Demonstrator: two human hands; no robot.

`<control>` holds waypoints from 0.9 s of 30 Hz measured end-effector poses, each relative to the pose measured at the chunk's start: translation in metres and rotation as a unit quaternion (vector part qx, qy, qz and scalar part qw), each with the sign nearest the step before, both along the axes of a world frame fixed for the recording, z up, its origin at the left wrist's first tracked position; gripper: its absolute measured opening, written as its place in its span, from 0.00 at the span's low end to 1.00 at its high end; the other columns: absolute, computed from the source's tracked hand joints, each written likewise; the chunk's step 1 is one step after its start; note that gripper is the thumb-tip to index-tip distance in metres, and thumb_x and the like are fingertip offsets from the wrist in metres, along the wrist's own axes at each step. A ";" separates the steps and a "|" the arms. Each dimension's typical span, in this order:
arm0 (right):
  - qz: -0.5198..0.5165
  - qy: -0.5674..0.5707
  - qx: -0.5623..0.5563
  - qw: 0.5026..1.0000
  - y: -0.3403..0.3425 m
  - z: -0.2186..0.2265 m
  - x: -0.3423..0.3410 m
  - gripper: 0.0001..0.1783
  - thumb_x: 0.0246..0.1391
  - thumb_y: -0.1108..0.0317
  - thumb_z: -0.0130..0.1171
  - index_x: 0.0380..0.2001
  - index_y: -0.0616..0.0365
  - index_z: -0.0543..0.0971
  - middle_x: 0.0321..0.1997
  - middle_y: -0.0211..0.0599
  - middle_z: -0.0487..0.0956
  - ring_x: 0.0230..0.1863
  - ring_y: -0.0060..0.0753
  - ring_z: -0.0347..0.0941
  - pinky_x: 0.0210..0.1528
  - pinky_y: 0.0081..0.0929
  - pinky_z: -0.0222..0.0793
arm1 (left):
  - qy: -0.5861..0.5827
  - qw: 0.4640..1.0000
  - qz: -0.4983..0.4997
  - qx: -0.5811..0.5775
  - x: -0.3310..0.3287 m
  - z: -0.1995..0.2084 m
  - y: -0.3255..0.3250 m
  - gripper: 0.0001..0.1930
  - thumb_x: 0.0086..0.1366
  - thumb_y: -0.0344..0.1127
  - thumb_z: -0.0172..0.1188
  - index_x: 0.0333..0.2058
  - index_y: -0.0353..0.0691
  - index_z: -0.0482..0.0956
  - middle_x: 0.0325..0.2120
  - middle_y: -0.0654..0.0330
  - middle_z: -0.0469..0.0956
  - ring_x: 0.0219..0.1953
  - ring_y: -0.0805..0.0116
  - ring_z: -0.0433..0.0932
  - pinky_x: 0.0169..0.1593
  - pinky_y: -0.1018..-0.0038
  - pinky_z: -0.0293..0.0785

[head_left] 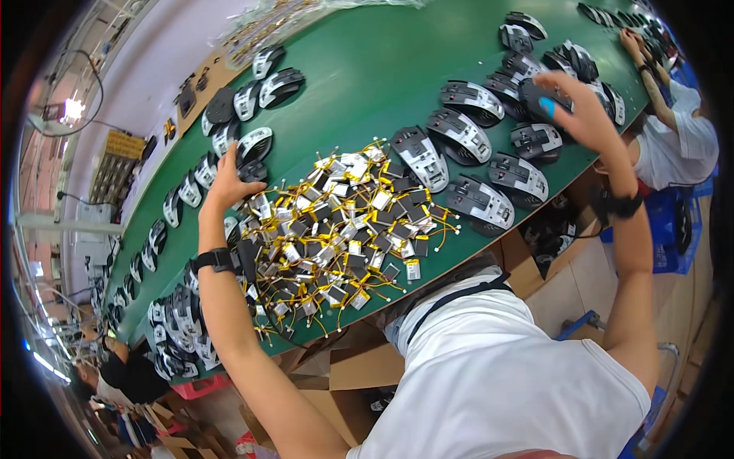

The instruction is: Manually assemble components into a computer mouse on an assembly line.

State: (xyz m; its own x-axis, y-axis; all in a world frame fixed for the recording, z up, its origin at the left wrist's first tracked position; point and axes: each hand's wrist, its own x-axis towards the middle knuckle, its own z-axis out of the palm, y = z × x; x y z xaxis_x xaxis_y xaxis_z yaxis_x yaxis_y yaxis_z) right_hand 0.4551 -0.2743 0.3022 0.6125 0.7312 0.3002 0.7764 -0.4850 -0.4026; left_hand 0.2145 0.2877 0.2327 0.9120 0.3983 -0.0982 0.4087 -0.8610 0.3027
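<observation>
My left hand [224,186] reaches to the left group of computer mice. Its thumb and fingers are spread around a dark computer mouse [251,170], and their contact with it is partly hidden. A grey-and-black mouse [254,144] lies just beyond. At the right, my right hand [585,115] closes over a black computer mouse [535,98], with blue on one digit. Several partly assembled mice with pale grey inner frames lie around it, one being this mouse [536,141]. Between my arms spreads a heap of small battery packs [344,229] with yellow-taped leads and white connectors.
Rows of mice [183,193] line the left of the green table [359,61], with a cluster [180,325] at its lower left. Cardboard boxes [367,367] stand below the edge. A co-worker [680,138] works at the far right; another person [126,375] is at the lower left.
</observation>
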 end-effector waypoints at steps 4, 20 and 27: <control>-0.075 0.146 0.194 0.967 -0.021 -0.059 -0.085 0.17 0.49 0.68 0.55 0.44 0.61 0.75 0.44 0.38 0.77 0.45 0.30 0.73 0.46 0.26 0.67 | 0.013 0.998 -0.046 0.038 0.007 0.005 -0.002 0.59 0.33 0.42 0.76 0.65 0.46 0.50 0.63 0.38 0.51 0.64 0.44 0.55 0.64 0.62 0.57; -0.147 0.033 0.225 0.963 0.015 -0.102 -0.114 0.15 0.48 0.77 0.53 0.42 0.62 0.74 0.51 0.41 0.73 0.54 0.41 0.68 0.58 0.31 0.58 | 0.007 0.998 0.044 0.052 0.043 0.003 -0.018 0.57 0.31 0.47 0.73 0.64 0.49 0.54 0.57 0.37 0.59 0.55 0.39 0.66 0.57 0.56 0.67; -0.114 0.079 0.283 0.949 0.017 -0.089 -0.109 0.13 0.55 0.76 0.49 0.45 0.63 0.72 0.55 0.41 0.70 0.55 0.33 0.66 0.58 0.26 0.56 | -0.100 0.993 0.063 0.012 0.012 0.018 -0.016 0.57 0.32 0.48 0.76 0.63 0.50 0.54 0.55 0.37 0.59 0.56 0.40 0.65 0.58 0.58 0.65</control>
State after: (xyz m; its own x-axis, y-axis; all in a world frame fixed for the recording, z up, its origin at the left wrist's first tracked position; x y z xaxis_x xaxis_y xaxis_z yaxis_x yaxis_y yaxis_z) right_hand 0.3463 -0.2569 0.2135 0.8054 0.3228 0.4972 0.5857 -0.3045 -0.7511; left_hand 0.2264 0.2716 0.2502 0.8550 0.5108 0.0901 0.4478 -0.8145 0.3689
